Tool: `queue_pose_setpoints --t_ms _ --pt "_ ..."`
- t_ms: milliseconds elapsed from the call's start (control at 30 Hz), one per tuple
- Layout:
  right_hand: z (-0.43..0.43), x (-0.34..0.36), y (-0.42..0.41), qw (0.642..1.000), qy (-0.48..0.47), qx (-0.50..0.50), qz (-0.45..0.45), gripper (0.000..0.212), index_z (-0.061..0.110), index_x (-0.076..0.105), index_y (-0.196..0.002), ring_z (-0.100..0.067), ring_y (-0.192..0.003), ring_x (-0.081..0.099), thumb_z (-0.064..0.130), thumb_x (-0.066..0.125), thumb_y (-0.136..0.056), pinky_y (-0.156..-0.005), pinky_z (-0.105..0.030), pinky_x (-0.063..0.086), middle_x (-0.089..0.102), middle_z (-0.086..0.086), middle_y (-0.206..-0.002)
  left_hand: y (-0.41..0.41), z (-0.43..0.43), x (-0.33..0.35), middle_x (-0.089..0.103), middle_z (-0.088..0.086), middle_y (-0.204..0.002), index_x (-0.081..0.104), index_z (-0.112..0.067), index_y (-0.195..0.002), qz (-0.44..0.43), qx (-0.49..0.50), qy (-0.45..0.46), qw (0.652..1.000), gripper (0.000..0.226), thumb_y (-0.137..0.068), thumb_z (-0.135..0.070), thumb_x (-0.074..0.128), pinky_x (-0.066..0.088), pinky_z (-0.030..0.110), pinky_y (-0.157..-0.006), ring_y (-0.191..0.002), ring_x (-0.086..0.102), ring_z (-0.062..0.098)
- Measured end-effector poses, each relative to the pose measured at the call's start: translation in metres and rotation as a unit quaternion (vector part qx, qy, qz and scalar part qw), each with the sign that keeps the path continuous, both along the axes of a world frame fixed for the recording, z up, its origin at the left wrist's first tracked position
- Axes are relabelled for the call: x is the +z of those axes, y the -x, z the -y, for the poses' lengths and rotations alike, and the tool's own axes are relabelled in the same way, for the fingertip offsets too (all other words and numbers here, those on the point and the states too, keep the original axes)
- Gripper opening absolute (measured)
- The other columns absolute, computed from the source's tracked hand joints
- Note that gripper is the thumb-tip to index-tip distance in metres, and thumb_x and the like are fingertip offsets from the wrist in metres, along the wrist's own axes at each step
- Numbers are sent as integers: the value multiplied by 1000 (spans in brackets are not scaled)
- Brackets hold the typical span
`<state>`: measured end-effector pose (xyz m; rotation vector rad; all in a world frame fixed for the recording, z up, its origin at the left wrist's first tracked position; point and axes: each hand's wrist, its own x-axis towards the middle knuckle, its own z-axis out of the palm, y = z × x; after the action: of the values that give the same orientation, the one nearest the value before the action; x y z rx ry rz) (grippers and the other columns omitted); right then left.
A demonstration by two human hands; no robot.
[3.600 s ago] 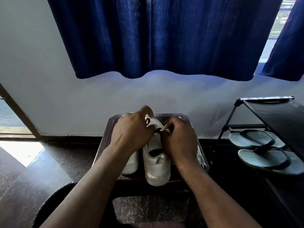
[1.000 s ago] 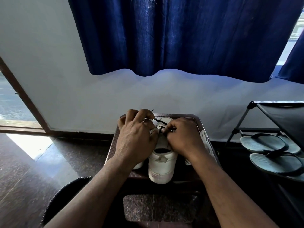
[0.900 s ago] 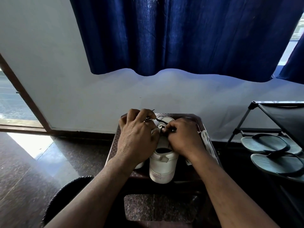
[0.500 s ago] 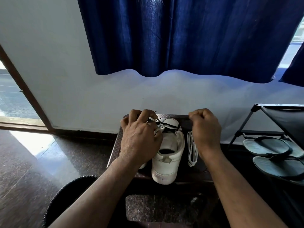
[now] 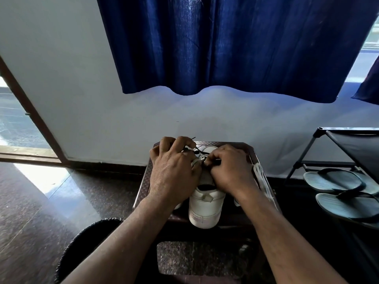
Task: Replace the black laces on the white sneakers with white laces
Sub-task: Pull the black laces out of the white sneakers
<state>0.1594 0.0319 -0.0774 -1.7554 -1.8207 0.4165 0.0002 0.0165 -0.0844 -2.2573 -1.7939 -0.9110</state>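
A white sneaker (image 5: 205,208) stands heel toward me on a small brown stool (image 5: 251,152). A second white sneaker (image 5: 178,206) beside it is almost wholly hidden under my left wrist. My left hand (image 5: 173,171) curls over the sneaker's left side and holds the black lace (image 5: 191,149), whose end sticks up past my fingers. My right hand (image 5: 229,169) is back on the sneaker and pinches the black lace near the eyelets. The white laces (image 5: 260,177) lie on the stool to the right of my right hand.
A black shoe rack (image 5: 348,144) stands at the right with two grey flip-flops (image 5: 336,181) on its lower shelf. A blue curtain (image 5: 225,48) hangs over the white wall behind the stool. A dark round seat edge (image 5: 86,238) sits at the lower left. Dark stone floor surrounds the stool.
Half a second ago my right hand was lifted away to the right of the sneaker; it has come back left onto the lacing. My left hand has stayed in place.
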Motion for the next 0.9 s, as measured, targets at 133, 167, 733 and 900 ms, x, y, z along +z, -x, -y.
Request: queue_pose_setpoints --t_ms 133,167,733,900 --pt "-2 9 -8 970 -86 -28 -224 27 27 67 -75 -7 -88 63 7 69 -92 -83 -29 51 67 2 -95 -1 1 1 53 -22 -131 79 -28 -97 2 8 1 1000 24 -88 -45 64 34 46 -98 -126 39 22" --pt "0 19 -12 933 -105 -30 -343 24 21 68 -81 -1 -80 63 2 65 -95 -75 -22 49 70 -1 -92 -1 1 1 53 -22 -131 79 -28 -97 1 8 1 1000 24 -89 -45 63 33 45 -98 -126 39 22" --pt "5 9 2 989 -3 21 148 23 29 77 -103 -30 -115 49 25 63 -85 -101 -48 44 62 1 -111 -2 0 -4 59 -19 -126 79 -29 -92 8 13 -25 1000 24 -86 -47 63 37 47 -94 -121 45 24" --pt "0 5 -4 998 -64 -5 -7 13 23 75 -88 -20 -100 64 17 64 -90 -87 -33 50 65 1 -97 -2 -1 -4 58 -19 -126 79 -30 -95 8 12 -24 1000 26 -86 -47 61 37 46 -94 -121 45 24"
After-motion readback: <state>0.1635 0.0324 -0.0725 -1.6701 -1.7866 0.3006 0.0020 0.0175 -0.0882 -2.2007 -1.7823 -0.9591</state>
